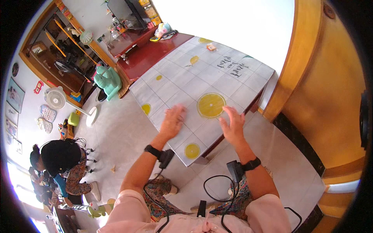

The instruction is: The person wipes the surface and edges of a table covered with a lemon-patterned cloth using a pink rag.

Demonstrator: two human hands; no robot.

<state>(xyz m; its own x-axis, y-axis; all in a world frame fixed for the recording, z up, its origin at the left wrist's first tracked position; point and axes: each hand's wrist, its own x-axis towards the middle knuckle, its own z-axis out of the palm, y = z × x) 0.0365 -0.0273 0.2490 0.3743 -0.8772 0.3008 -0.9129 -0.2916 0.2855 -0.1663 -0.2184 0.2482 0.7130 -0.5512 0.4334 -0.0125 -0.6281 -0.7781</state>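
Note:
My left hand (173,121) is over the near left part of a table with a grey tile-patterned cover (177,87); its fingers are blurred and whether they touch the cover is unclear. Beside a large printed lemon slice (211,105) is my right hand (234,125), fingers apart and slightly curled, with nothing in it. Each wrist wears a black strap with a cabled device, the left one (165,158) and the right one (235,171). A small orange-and-white packet (211,47) lies at the table's far end.
Behind the table stands a dark red cabinet (145,59) with a screen (125,11) and small items. On the left are a white standing fan (91,116), a green children's ride-on toy (107,83) and a bent-over person (61,157). A wooden door (326,87) stands at right.

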